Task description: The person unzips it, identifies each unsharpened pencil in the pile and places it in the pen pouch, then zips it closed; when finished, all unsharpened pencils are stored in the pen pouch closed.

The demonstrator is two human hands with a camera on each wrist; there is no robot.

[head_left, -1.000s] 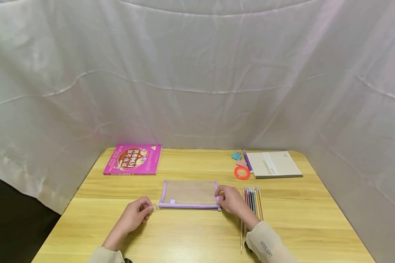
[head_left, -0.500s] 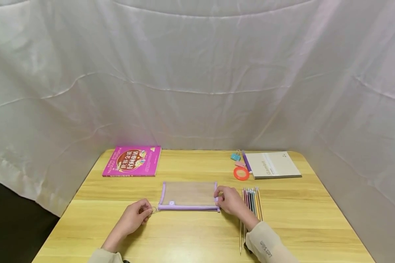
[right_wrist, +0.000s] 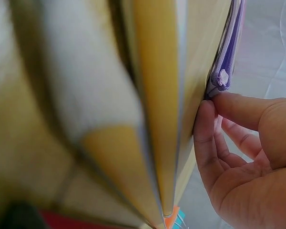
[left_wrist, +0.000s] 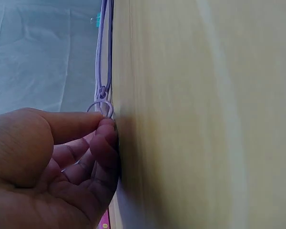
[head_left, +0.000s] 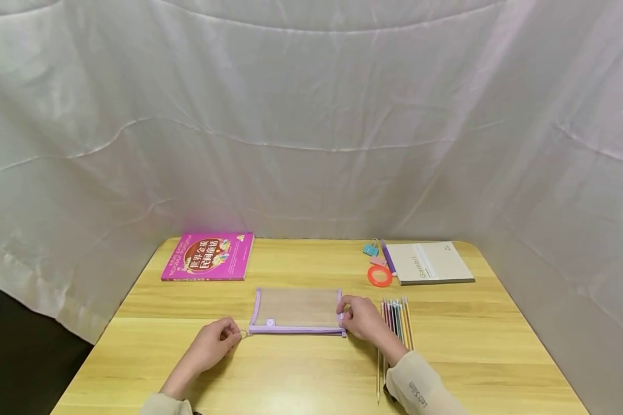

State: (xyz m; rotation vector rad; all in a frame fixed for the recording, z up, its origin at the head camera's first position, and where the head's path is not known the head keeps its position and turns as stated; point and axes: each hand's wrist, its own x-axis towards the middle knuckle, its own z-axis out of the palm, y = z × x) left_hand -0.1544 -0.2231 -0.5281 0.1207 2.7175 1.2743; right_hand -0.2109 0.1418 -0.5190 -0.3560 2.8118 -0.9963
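Mesh pouch [head_left: 297, 310] lies flat at the head view's lower centre, left hand [head_left: 215, 340] at its left corner, right hand [head_left: 362, 317] gripping its right edge. Left wrist view: thumb and forefinger pinch the zipper ring [left_wrist: 101, 108]. Right wrist view: fingers [right_wrist: 238, 112] clamp the pouch's purple corner.

The head view looks forward and down from above the near edge of the desk [head_left: 316, 369], taking in its whole top. The left wrist view sits low beside the left hand [left_wrist: 52, 162], rolled sideways, very close to the zipper ring [left_wrist: 101, 108]. The right wrist view, likewise rolled and close, faces the mesh pouch [right_wrist: 225, 62] corner. All three share the pouch.
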